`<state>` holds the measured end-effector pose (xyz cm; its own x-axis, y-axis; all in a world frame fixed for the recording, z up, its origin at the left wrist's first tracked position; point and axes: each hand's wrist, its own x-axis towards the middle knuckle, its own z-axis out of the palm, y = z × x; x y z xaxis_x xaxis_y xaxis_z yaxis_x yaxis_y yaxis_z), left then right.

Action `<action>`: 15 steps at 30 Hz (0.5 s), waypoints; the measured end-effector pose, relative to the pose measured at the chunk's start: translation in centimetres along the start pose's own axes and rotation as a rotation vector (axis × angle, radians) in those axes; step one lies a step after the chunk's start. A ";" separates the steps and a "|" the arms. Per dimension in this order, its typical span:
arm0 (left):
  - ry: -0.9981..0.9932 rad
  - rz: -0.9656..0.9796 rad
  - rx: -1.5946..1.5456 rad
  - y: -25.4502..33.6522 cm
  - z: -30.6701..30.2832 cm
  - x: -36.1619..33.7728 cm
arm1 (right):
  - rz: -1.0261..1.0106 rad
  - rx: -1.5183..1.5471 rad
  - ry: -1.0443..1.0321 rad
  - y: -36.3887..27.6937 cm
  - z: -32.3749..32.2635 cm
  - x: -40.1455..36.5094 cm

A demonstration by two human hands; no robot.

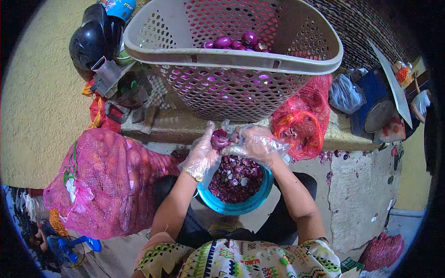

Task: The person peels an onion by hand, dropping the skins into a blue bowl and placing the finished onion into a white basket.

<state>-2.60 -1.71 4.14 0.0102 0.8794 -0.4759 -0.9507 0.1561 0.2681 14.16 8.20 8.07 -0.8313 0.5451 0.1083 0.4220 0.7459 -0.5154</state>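
Both my hands wear clear plastic gloves and meet over a blue basin (235, 208). My left hand (202, 152) is closed around a red onion (219, 139). Beside it, my right hand (257, 142) is closed, its fingertips right at the onion; whatever it grips is hidden by the fingers and the shiny glove. Below, the basin holds a heap of dark purple onion skins (234, 180) with a few pale scraps on top. Just beyond my hands, a tall grey-beige plastic basket (234, 62) stands on a ledge, with purple peeled onions (224, 42) inside.
A full pink mesh sack of onions (116, 180) leans at my left. A red mesh bag (301, 127) sits against the basket's right side. A black helmet (88, 44) is at upper left, a blue box (368, 104) at right. Another mesh sack (382, 251) lies at lower right.
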 end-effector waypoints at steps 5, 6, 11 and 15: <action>0.056 -0.011 -0.055 0.0 -2.2 1.3 | 0.011 0.018 0.006 -0.7 -0.6 0.0; 0.056 -0.011 -0.055 0.0 -1.9 1.1 | 0.004 0.037 0.022 -0.7 -0.6 0.0; 0.082 0.023 0.058 0.5 -1.9 0.7 | -0.083 0.017 -0.056 -0.4 -0.3 -0.1; 0.226 0.141 -0.112 0.7 -2.2 1.8 | -0.257 -0.169 -0.138 -0.4 0.1 -0.2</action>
<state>-3.88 -1.04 1.66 -0.1819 0.7645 -0.6184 -0.9662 -0.0223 0.2567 14.15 7.78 8.17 -0.9545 0.2830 0.0945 0.2368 0.9112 -0.3371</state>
